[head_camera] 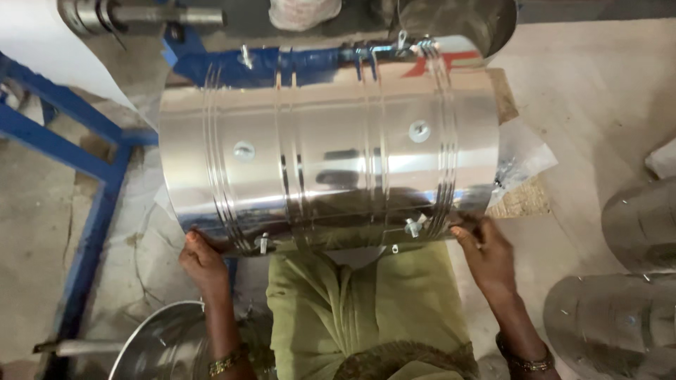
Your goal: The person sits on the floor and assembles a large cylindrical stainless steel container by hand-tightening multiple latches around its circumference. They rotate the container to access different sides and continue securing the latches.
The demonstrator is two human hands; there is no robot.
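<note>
A large shiny steel drum point(331, 148) lies on its side in front of me, ribbed with several grooved bands and fitted with round rivets and wing nuts. My left hand point(203, 262) grips its lower left rim. My right hand point(486, 255) holds the lower right rim beside a wing nut point(414, 226). A second wing nut point(263, 243) sits near my left hand. My lap in olive green cloth point(366, 309) is just under the drum.
A blue metal frame point(91, 176) stands at the left with a steel roller point(141, 14) at the top. More curved steel shells point(620, 309) lie at the right, and a steel bowl-shaped piece point(169, 345) at the bottom left. A wooden board point(521, 200) and plastic sheet lie under the drum.
</note>
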